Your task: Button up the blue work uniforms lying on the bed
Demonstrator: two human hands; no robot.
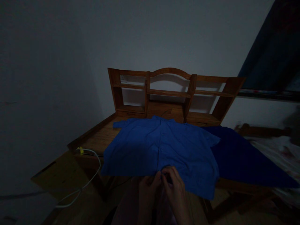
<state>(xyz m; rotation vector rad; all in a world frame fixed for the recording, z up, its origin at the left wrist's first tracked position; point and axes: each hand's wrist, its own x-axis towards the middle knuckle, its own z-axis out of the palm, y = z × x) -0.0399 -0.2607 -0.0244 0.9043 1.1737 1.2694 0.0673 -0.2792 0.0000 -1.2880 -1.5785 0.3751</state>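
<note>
While my left hand [148, 184] and right hand [172, 184] pinch together at the bottom of the blue shirt's [161, 150] button placket, the shirt lies spread face up across the worktop [100, 137], its hem hanging over the near edge. I judge it light, soft and limp, best taken by hem or placket, since it will sag anywhere else. Dim light blurs my fingertips, so I cannot tell whether a button sits between them. A darker blue cloth [241, 156] covers the worktop's right side.

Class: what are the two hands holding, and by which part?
Both the left hand and right hand pinch the blue shirt at its bottom hem, by the button placket.
</note>
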